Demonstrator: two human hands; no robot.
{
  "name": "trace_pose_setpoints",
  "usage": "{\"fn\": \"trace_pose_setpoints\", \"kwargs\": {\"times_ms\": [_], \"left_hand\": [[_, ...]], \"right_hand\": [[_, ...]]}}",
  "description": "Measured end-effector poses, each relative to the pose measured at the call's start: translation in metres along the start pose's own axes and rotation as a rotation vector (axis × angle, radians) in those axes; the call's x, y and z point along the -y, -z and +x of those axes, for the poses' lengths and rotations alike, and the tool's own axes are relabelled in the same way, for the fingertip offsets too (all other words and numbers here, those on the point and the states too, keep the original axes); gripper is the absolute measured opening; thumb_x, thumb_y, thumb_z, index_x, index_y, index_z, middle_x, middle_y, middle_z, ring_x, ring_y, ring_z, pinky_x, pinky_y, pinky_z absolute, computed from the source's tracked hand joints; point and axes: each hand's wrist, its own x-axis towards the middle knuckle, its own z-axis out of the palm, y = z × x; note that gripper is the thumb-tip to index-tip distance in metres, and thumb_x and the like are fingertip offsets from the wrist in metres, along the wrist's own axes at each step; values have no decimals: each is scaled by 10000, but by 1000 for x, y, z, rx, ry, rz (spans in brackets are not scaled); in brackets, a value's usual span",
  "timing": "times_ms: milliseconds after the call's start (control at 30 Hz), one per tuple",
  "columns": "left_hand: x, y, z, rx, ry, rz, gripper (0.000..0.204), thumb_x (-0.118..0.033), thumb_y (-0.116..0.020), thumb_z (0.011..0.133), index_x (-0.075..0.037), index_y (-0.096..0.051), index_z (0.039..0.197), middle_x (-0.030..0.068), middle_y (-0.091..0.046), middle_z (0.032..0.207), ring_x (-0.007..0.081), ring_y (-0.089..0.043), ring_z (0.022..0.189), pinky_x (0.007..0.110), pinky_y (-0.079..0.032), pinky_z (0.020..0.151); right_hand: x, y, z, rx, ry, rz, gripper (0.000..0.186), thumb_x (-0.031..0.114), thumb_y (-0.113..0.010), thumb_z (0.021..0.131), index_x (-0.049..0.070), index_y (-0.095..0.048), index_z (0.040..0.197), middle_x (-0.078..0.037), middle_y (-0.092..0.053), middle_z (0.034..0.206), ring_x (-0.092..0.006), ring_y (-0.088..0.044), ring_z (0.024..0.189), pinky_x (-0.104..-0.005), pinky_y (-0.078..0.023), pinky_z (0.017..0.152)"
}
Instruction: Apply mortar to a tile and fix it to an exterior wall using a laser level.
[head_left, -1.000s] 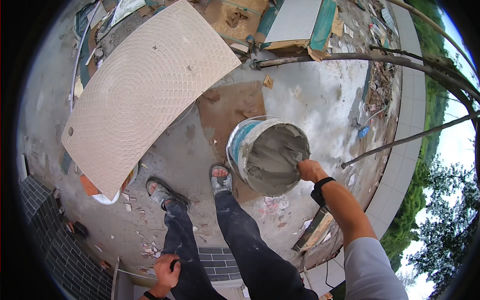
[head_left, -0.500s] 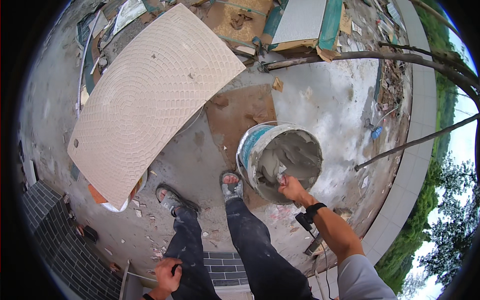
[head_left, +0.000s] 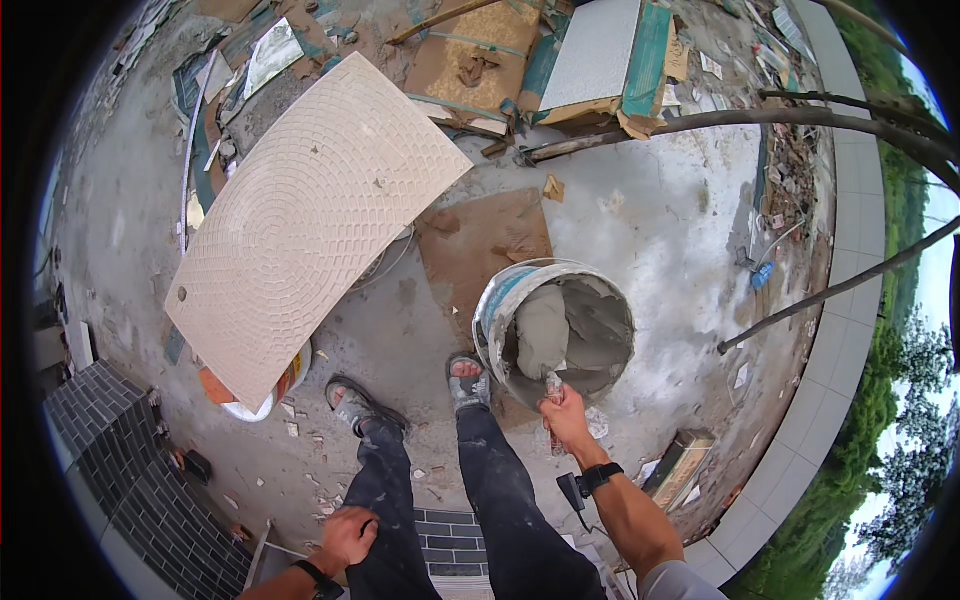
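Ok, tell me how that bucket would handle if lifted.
The bucket is probably heavy, given the grey mix inside. That mix looks thick, so it should barely slosh. The bucket's smeared outside may be slippery.

Round white-and-blue bucket (head_left: 492, 303), open and upright near the right foot (head_left: 466, 388), grey crust smeared around the rim. Inside, wet grey mortar (head_left: 600, 325), smooth in places, ragged along the wall. At the bucket's mouth, a trowel (head_left: 552, 380) loaded with a thick rounded heap hiding the blade, handle at the near rim
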Motion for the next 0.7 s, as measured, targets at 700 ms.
{"fn": "trace_pose_setpoints", "kwargs": {"times_ms": [700], "left_hand": [[24,-63,-31,40,-35,-21,265,-316,-539,861,-102,-690,904,116,-684,921,320,-640,913,420,-494,840]], "right_hand": [[259,-167,-96,57,677,-420,364,198,-708,799,0,-510,1032,-227,-637,793,-418,-645,745,-464,-500,668]]}}
